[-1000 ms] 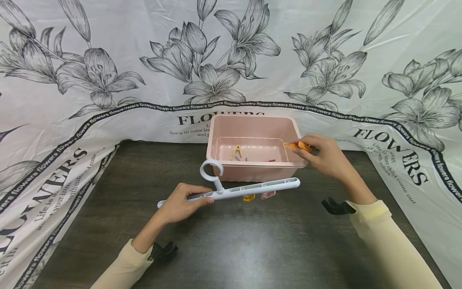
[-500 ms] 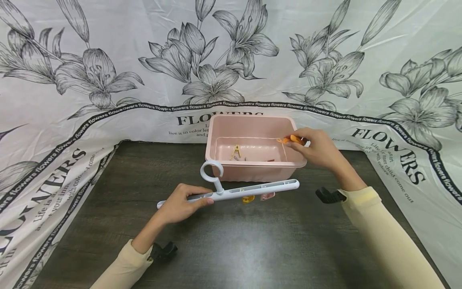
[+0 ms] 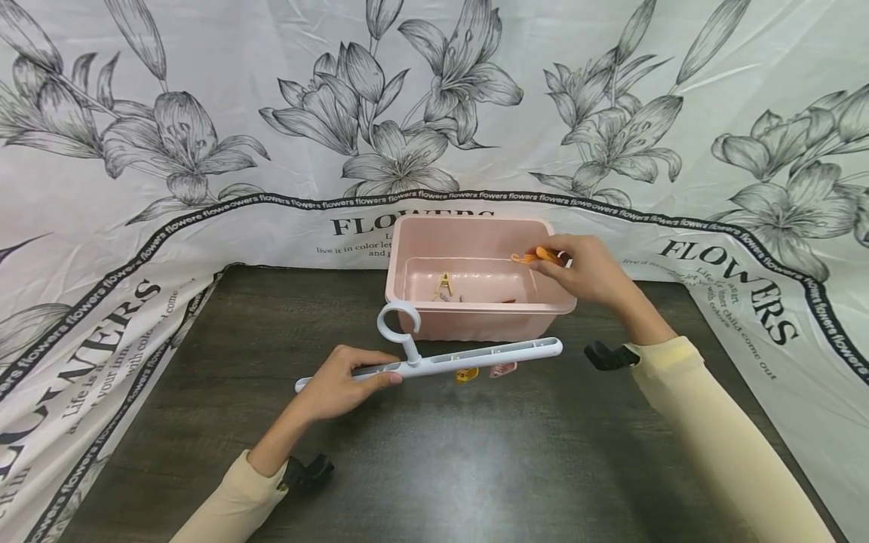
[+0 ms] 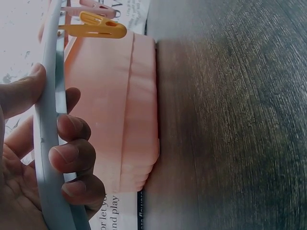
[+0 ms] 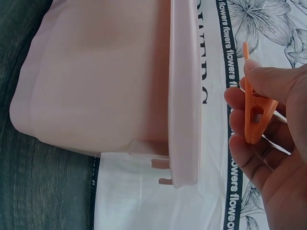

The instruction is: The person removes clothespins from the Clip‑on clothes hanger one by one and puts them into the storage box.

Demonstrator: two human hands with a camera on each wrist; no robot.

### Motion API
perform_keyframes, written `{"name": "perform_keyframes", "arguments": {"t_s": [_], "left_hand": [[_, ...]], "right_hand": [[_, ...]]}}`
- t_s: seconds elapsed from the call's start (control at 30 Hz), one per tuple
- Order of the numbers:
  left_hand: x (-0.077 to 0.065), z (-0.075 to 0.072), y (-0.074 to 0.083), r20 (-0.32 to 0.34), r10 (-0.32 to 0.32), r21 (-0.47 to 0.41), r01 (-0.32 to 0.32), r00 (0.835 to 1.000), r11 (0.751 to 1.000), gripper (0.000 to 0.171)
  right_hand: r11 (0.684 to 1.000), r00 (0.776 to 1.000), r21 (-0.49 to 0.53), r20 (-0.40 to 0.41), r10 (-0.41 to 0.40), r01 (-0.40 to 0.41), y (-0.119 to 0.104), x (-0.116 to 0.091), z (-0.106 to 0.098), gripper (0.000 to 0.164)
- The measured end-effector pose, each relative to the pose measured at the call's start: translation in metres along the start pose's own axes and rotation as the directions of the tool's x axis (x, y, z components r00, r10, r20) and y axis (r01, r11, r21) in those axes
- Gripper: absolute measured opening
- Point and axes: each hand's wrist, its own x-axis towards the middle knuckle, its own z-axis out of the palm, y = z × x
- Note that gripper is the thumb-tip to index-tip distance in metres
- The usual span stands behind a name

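Left hand [image 3: 345,383] curled round hanger [image 3: 441,364], right hand [image 3: 587,268] pinching clip [image 5: 249,112]

The storage bin [image 3: 475,322] stands on the table [image 3: 475,467] before the fabric backdrop [image 3: 231,68], a clothespin [image 3: 444,284] inside; in front of it is the clothes hanger [image 3: 441,366] (two clips [image 3: 467,374] under its right half).

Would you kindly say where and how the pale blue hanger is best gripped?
I'd grip the pale blue hanger by its slim right end, from the right: it is bare beyond the hanging yellow clip and pink clip, while the left hand holds the other half.
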Motion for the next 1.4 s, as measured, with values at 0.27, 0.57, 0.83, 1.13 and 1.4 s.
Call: {"name": "perform_keyframes", "arguments": {"t_s": [0.27, 0.57, 0.83, 1.13, 1.4], "left_hand": [[0.001, -0.001, 0.0, -0.004, 0.003, 0.007, -0.003, 1.0, 1.0, 0.024], [0.002, -0.003, 0.0, -0.007, -0.002, 0.021, 0.002, 1.0, 1.0, 0.026], [0.0, -0.002, 0.001, -0.012, -0.009, 0.021, 0.01, 1.0, 1.0, 0.028], [0.0, -0.001, 0.002, -0.006, -0.016, 0.011, 0.016, 1.0, 1.0, 0.029], [-0.002, -0.003, 0.003, -0.003, -0.038, 0.011, 0.038, 0.999, 0.999, 0.03]], "right_hand": [[0.999, 0.999, 0.032, 0.046, 0.01, -0.011, -0.002, 0.008, -0.002, 0.021], [0.995, 0.992, 0.072, 0.11, 0.067, -0.075, -0.006, 0.006, -0.009, 0.037], [0.994, 0.99, 0.09, 0.133, 0.052, -0.064, -0.003, -0.006, -0.014, 0.042], [0.998, 0.995, 0.066, 0.102, 0.015, -0.022, -0.006, -0.028, -0.017, 0.049], [0.996, 0.998, 0.083, 0.061, -0.016, 0.01, -0.013, -0.044, -0.008, 0.05]]}}
